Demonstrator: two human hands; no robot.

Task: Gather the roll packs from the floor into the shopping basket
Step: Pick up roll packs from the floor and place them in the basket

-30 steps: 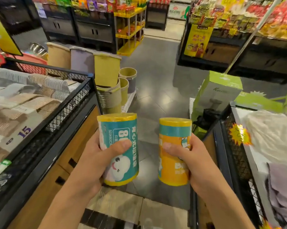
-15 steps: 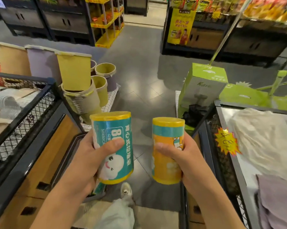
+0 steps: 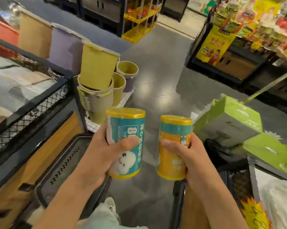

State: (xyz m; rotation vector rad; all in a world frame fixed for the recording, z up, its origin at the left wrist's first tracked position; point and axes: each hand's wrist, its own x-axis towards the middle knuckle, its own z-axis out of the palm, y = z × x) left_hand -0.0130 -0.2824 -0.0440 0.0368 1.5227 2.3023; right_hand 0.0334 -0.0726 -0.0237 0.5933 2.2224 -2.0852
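My left hand (image 3: 104,156) grips a teal roll pack (image 3: 127,129) with a yellow cap and a white cartoon face, held upright. My right hand (image 3: 187,157) grips an orange-yellow roll pack (image 3: 172,138) with a teal band, also upright. Both packs are at chest height over the grey floor, side by side and apart. The dark plastic shopping basket (image 3: 63,164) stands on the floor at lower left, under my left forearm, against the wooden display bin. Its inside is mostly hidden by my arm.
A mesh-sided display bin (image 3: 32,111) with folded goods is on the left, another (image 3: 238,182) on the right. Stacked yellow and purple waste bins (image 3: 98,76) stand ahead left. Green boxes (image 3: 228,123) sit ahead right. My shoe (image 3: 109,204) shows below. Store shelves line the back.
The view has tilted down and shifted right; the shopping basket has come into sight at lower left. Both hands still hold their packs, now nearer the basket.
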